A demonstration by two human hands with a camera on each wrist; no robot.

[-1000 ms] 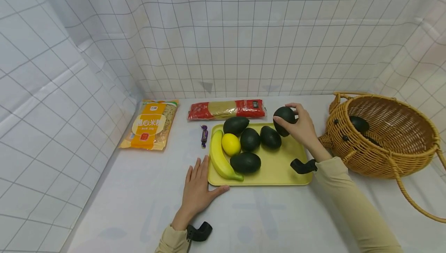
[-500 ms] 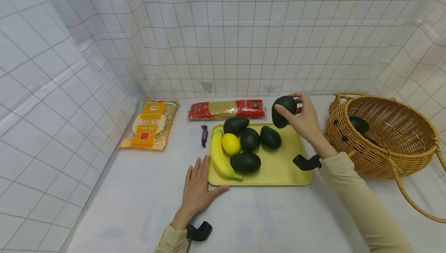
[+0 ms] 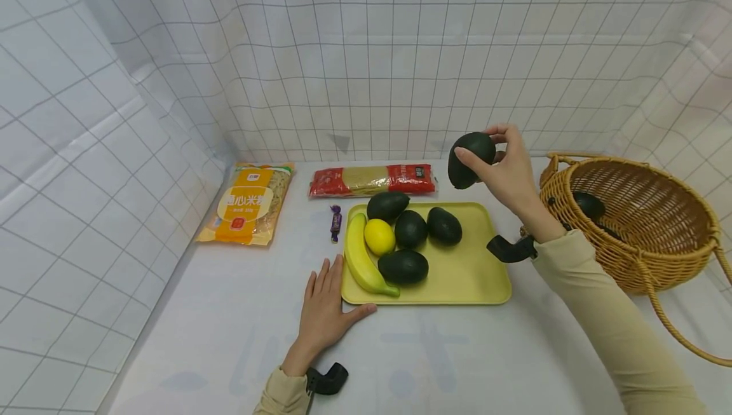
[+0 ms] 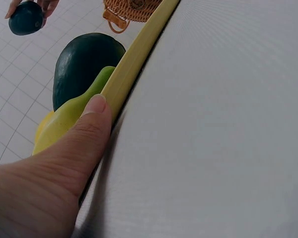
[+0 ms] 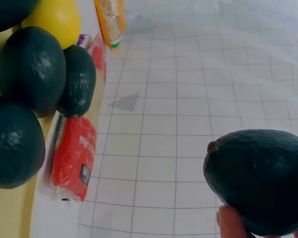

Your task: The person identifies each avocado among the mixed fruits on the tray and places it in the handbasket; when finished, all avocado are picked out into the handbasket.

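Observation:
My right hand (image 3: 508, 170) grips a dark green avocado (image 3: 469, 156) between thumb and fingers, in the air above the back right of the yellow tray (image 3: 471, 272). The right wrist view shows this avocado (image 5: 260, 181) close up, with its stem end toward the left. My left hand (image 3: 325, 313) lies with straight, spread fingers at the tray's front left corner, and its thumb (image 4: 92, 119) touches the rim. On the tray are a banana (image 3: 360, 256), a lemon (image 3: 380, 237) and several more avocados (image 3: 410, 229).
A wicker basket (image 3: 617, 272) with avocados (image 3: 589, 205) inside stands at the right, its rope handle hanging toward the front. Behind the tray lies a red noodle packet (image 3: 372, 180). To the left are a purple-wrapped candy (image 3: 335, 223) and an orange pasta bag (image 3: 246, 205).
My right hand has lifted the avocado up and back, away from the tray, and shifted slightly right. My left hand and the things on the tray have stayed put.

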